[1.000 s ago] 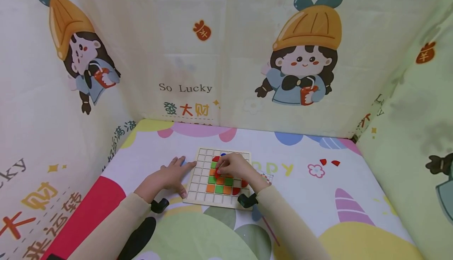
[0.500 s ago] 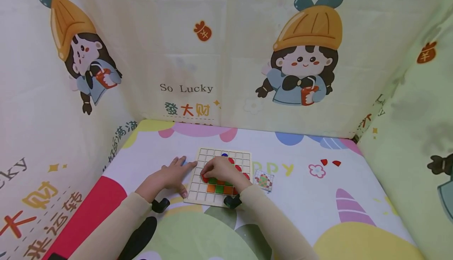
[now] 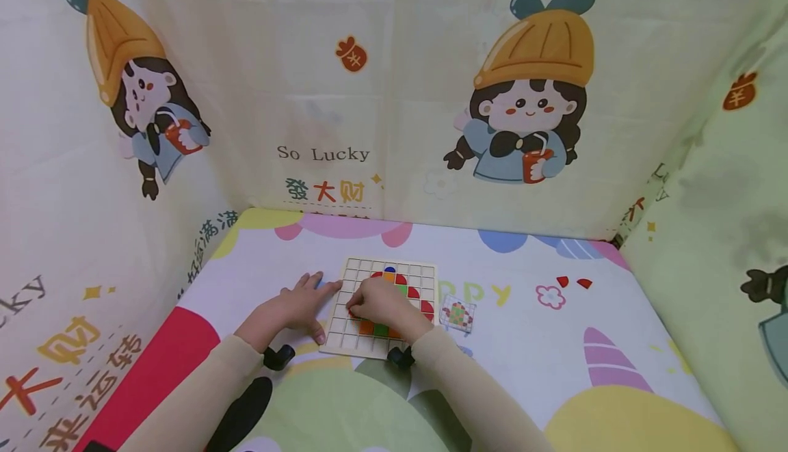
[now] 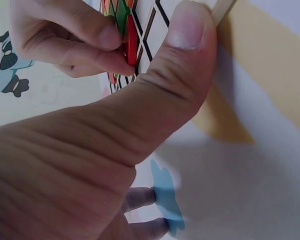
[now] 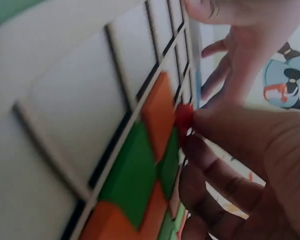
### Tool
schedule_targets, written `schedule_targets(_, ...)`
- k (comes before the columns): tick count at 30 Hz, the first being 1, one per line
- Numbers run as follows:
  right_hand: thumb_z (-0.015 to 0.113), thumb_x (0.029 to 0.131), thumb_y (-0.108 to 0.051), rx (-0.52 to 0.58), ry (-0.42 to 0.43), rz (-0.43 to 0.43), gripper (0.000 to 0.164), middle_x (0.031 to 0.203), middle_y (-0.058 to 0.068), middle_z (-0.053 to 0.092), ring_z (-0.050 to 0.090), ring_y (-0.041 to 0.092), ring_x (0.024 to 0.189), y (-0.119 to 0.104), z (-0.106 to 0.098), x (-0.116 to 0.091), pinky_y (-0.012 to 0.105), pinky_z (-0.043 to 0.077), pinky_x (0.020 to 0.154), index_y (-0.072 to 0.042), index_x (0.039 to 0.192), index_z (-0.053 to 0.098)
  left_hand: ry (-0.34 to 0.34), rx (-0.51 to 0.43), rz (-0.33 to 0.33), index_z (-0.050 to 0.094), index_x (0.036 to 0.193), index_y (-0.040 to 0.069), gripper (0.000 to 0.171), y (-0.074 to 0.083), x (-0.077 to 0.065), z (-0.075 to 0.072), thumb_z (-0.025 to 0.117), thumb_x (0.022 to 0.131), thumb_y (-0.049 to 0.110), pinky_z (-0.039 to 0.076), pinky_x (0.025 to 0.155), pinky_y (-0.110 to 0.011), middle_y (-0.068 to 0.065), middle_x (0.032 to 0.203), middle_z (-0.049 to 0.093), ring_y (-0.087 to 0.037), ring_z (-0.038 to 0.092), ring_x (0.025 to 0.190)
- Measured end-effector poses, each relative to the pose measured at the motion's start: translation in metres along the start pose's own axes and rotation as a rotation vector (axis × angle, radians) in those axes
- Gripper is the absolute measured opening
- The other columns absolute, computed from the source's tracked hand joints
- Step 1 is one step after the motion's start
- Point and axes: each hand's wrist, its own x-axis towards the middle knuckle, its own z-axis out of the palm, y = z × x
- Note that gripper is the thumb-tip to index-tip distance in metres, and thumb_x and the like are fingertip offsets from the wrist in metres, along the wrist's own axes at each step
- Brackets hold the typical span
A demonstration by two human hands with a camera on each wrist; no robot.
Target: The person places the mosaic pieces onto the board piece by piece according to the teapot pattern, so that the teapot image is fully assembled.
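Observation:
A pale wooden grid board [image 3: 338, 338] lies on the table, with orange, green [image 5: 132, 175] and red flat pieces in its cells and a blue piece [image 3: 390, 269] near the top. My left hand [image 3: 298, 308] lies with fingers spread at the board's left side, thumb at the edge. Between thumb and fingers, my right hand [image 3: 384, 303] pinches a small red piece [image 4: 131, 42] at a cell left of the coloured ones. An orange square [image 5: 160, 115] sits beside that cell in the right wrist view. Part of the pattern is hidden under the right hand.
A small printed pattern card [image 3: 457, 313] lies just right of the board. Farther right are two loose red pieces, one [image 3: 563, 281] beside the other [image 3: 584, 284]. Patterned cloth walls [image 3: 406, 130] rise behind and at both sides of the table.
My right hand has moved left and slightly toward me across the board, still pinching a red piece, uncovering upper pieces and the card. The left hand has stayed in place.

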Motion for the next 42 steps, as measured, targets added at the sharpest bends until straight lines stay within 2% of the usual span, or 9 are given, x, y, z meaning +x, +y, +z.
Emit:
schedule_targets(7, 0.083, 0.089, -0.029, -0.119, 0.079, 0.031, 0.011, 0.086, -0.011, 0.078, 0.066, 0.006, 0.085, -0.012, 0.004, -0.008, 0.02, 0.053, 0.072, -0.02, 0.094, 0.085, 0.004, -0.008, 0.004, 0.036, 0.161, 0.021, 0.119, -0.002, 0.0, 0.001, 0.097, 0.061, 0.041, 0.027, 0.104, -0.086, -0.029, 0.166, 0.022, -0.059, 0.018, 0.151)
schedule_targets(14, 0.08, 0.092, -0.033, -0.401, 0.172, -0.004, 0.012, 0.089, -0.008, 0.075, 0.069, 0.01, 0.081, -0.019, 0.012, -0.014, 0.024, 0.057, 0.068, -0.023, 0.094, 0.086, 0.011, -0.008, -0.005, 0.037, 0.161, 0.021, 0.119, -0.001, -0.002, 0.0, 0.098, 0.061, 0.04, 0.027, 0.105, -0.085, -0.029, 0.167, 0.022, -0.058, 0.017, 0.152)
schedule_targets(16, 0.08, 0.093, -0.031, -0.354, 0.164, -0.009, 0.012, 0.091, -0.007, 0.076, 0.07, 0.01, 0.084, -0.018, 0.01, -0.015, 0.024, 0.058, 0.071, -0.021, 0.098, 0.085, 0.01, -0.011, -0.011, 0.036, 0.161, 0.021, 0.118, -0.001, -0.002, 0.0, 0.097, 0.061, 0.04, 0.027, 0.105, -0.086, -0.029, 0.167, 0.022, -0.058, 0.017, 0.152)
schedule_targets(20, 0.081, 0.091, -0.029, -0.084, 0.098, 0.027, 0.017, 0.095, -0.008, 0.08, 0.068, 0.009, 0.091, -0.01, 0.002, -0.016, 0.021, 0.056, 0.075, -0.017, 0.103, 0.085, 0.004, -0.008, -0.015, 0.035, 0.162, 0.023, 0.117, -0.001, -0.001, 0.0, 0.097, 0.063, 0.04, 0.026, 0.105, -0.086, -0.028, 0.167, 0.021, -0.057, 0.016, 0.152)
schedule_targets(22, 0.082, 0.09, -0.031, 0.004, 0.073, 0.05, 0.02, 0.096, -0.007, 0.08, 0.068, 0.008, 0.092, -0.005, -0.003, -0.017, 0.021, 0.055, 0.075, -0.017, 0.104, 0.084, 0.003, -0.006, -0.012, 0.035, 0.162, 0.022, 0.117, -0.001, 0.0, 0.001, 0.097, 0.064, 0.04, 0.026, 0.105, -0.086, -0.028, 0.167, 0.021, -0.058, 0.016, 0.152)
schedule_targets(25, 0.081, 0.091, -0.033, 0.009, 0.068, 0.06, 0.023, 0.102, -0.006, 0.08, 0.069, 0.01, 0.093, 0.0, -0.011, -0.019, 0.024, 0.057, 0.076, -0.016, 0.107, 0.084, 0.0, -0.006, -0.009, 0.035, 0.162, 0.022, 0.118, -0.001, 0.0, 0.002, 0.097, 0.063, 0.041, 0.026, 0.105, -0.086, -0.028, 0.167, 0.021, -0.058, 0.016, 0.152)
schedule_targets(31, 0.079, 0.092, -0.027, -0.045, 0.128, 0.081, 0.027, 0.107, 0.002, 0.079, 0.071, 0.019, 0.098, 0.014, -0.031, -0.025, 0.036, 0.059, 0.088, -0.011, 0.114, 0.08, 0.005, -0.012, -0.01, 0.035, 0.161, 0.022, 0.119, -0.001, -0.001, 0.002, 0.098, 0.062, 0.041, 0.026, 0.104, -0.086, -0.028, 0.167, 0.022, -0.058, 0.017, 0.152)
schedule_targets(37, 0.075, 0.095, -0.029, -0.122, 0.154, 0.18, 0.029, 0.1, 0.003, 0.076, 0.066, 0.02, 0.088, 0.041, -0.052, -0.035, 0.038, 0.058, 0.082, -0.01, 0.116, 0.077, 0.015, -0.009, -0.006, 0.035, 0.161, 0.022, 0.12, -0.001, -0.002, 0.003, 0.098, 0.061, 0.042, 0.026, 0.104, -0.087, -0.029, 0.167, 0.021, -0.058, 0.017, 0.151)
schedule_targets(42, 0.072, 0.098, -0.03, -0.133, 0.167, 0.277, 0.031, 0.097, 0.004, 0.073, 0.062, 0.018, 0.083, 0.071, -0.068, -0.047, 0.038, 0.056, 0.079, -0.011, 0.121, 0.075, 0.017, -0.006, -0.005, 0.035, 0.161, 0.02, 0.12, 0.001, -0.003, 0.002, 0.098, 0.061, 0.041, 0.026, 0.104, -0.087, -0.029, 0.166, 0.022, -0.059, 0.017, 0.151)
